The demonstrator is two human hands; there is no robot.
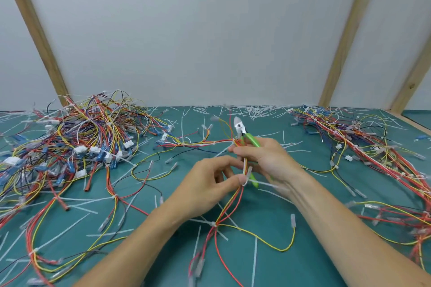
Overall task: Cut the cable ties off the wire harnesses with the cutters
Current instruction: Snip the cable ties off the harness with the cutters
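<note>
A wire harness point(229, 207) of red and yellow wires runs up from the green mat between my two hands. My left hand point(210, 184) pinches it between thumb and fingers, right where a white cable tie point(265, 184) sticks out to the right. My right hand point(263, 158) grips the green-handled cutters point(247, 136), whose steel jaws point up and away from the harness. The same hand's fingertips also touch the wires near the cutter handles. Another cable tie point(213, 224) binds the harness lower down, near my left forearm.
A big tangle of harnesses point(77, 144) lies at the left rear, and a longer bundle point(363, 144) stretches along the right. Cut white tie pieces point(254, 109) litter the green mat point(268, 270). A white wall with wooden battens point(35, 30) stands behind.
</note>
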